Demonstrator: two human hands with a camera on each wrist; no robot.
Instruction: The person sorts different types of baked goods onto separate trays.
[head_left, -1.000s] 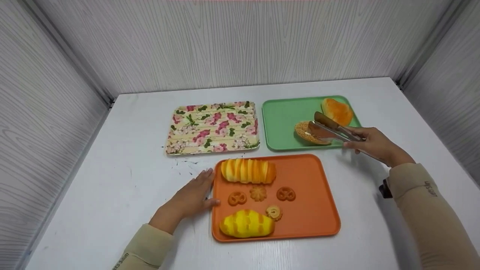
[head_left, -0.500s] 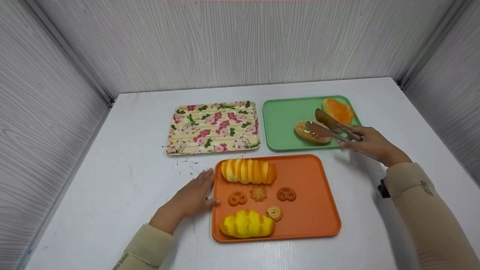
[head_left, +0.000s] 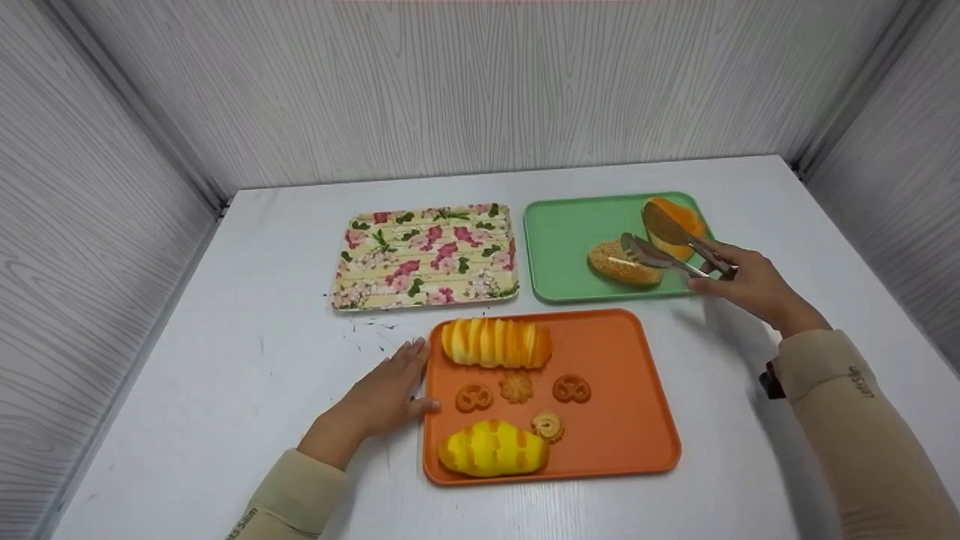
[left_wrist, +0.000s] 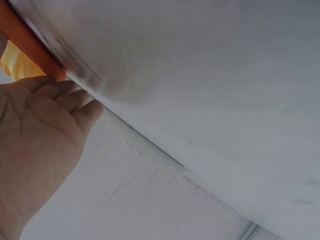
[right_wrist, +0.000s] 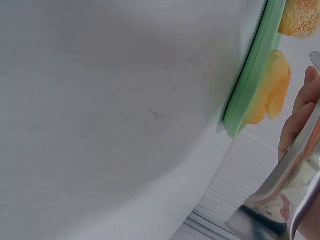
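The metal tongs (head_left: 669, 226) are in the air over the right half of the green tray (head_left: 566, 240), their two ends spread apart. One end overlaps the sesame-topped bread (head_left: 616, 268), the other the orange-topped bun (head_left: 688, 216) in the tray's far right corner (whether either end touches, I cannot tell). The right hand (head_left: 757, 289) has its fingers clamped round the tongs' handles.

Nearer the person is the orange tray (head_left: 619, 427). The left hand (head_left: 375, 394) is at its left edge, fingers extended and close together, the thumb reaching over the rim. On that tray, a ridged loaf (head_left: 495, 343) lies along the far side and a yellow striped bread (head_left: 495, 450) near the close edge. Between them are the left pretzel (head_left: 475, 398), a flower-shaped cookie (head_left: 517, 387) and the right pretzel (head_left: 572, 388); a round cookie (head_left: 548, 427) sits right beside the yellow bread.

A floral tray (head_left: 427, 259) lies just left of the green one. All three trays rest on a white table (head_left: 225, 337), with wood-grain panels (head_left: 480, 90) behind.
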